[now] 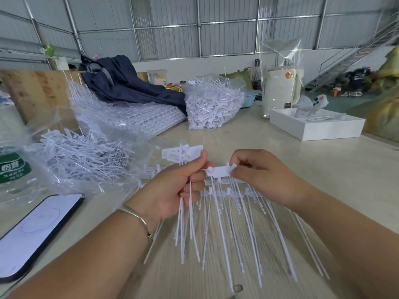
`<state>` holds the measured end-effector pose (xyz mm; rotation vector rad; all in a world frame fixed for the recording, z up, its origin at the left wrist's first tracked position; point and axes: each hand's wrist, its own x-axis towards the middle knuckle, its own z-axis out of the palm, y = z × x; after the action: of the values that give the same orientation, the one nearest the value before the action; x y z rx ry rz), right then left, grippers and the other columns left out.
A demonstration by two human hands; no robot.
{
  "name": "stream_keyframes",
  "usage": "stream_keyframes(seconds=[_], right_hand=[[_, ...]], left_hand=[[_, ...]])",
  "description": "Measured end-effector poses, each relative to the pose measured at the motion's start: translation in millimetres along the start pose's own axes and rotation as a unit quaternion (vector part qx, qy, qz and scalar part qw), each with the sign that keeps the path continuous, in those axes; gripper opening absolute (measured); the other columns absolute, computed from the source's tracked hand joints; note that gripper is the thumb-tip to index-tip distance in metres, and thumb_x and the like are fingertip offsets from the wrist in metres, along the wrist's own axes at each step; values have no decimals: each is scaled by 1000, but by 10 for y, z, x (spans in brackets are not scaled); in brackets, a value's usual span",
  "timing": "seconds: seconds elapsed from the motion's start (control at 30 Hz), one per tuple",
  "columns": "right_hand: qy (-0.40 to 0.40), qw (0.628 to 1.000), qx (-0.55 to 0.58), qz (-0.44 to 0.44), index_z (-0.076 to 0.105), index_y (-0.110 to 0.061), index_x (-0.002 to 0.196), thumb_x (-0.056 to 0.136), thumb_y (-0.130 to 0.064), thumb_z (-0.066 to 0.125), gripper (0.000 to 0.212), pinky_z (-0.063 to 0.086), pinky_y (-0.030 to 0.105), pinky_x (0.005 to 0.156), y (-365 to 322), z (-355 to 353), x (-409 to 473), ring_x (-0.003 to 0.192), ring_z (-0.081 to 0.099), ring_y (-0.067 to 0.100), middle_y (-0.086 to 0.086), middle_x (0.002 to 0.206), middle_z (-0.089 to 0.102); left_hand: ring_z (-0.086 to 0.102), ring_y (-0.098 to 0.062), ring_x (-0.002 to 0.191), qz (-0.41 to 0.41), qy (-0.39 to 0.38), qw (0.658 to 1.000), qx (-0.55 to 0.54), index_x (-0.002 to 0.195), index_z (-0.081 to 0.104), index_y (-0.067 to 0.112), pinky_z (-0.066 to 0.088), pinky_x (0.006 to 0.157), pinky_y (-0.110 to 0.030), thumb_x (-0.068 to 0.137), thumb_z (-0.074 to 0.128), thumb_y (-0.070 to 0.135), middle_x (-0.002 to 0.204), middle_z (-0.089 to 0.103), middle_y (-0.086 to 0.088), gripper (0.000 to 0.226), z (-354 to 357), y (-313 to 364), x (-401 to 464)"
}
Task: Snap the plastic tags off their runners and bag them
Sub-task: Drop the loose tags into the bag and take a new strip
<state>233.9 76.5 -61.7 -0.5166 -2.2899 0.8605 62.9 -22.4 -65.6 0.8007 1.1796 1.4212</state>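
Note:
My left hand (183, 184) grips a small bundle of loose white tags (182, 153), flat heads above the fist and thin tails hanging below. My right hand (257, 169) pinches the flat head of one white tag (219, 171) beside the left hand. Under both hands a white runner (233, 192) lies on the table with several tags attached, their long tails pointing toward me. At left an open clear bag (71, 156) holds a heap of loose tags. Farther back stand a full bag of tags (212, 104) and a stack of runner sheets (138, 117).
A phone (36, 231) lies at the front left beside a water bottle (13, 171). A dark blue cloth (129, 83) covers the stack at the back. A white box (317, 126) and a cream appliance (280, 91) stand at back right on the table (323, 169).

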Motion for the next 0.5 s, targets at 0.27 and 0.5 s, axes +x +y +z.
stream_keyframes(seconds=[0.27, 0.5], right_hand=[[5, 999, -46, -17, 65, -20, 77, 90, -28, 66, 16, 32, 18, 55, 0, -18, 0, 55, 41, 3, -7, 62, 47], [27, 999, -11, 22, 60, -2, 74, 88, -33, 67, 34, 27, 15, 50, 1, -136, 10, 49, 33, 4, -7, 54, 38]], left_hand=[[25, -5, 36, -2, 20, 993, 114, 68, 60, 20, 22, 34, -15, 52, 86, 30, 47, 29, 10, 32, 51, -27, -32], [21, -2, 34, -17, -8, 1000, 16, 50, 67, 20, 18, 31, -15, 62, 80, 23, 46, 27, 11, 18, -44, 29, -24]])
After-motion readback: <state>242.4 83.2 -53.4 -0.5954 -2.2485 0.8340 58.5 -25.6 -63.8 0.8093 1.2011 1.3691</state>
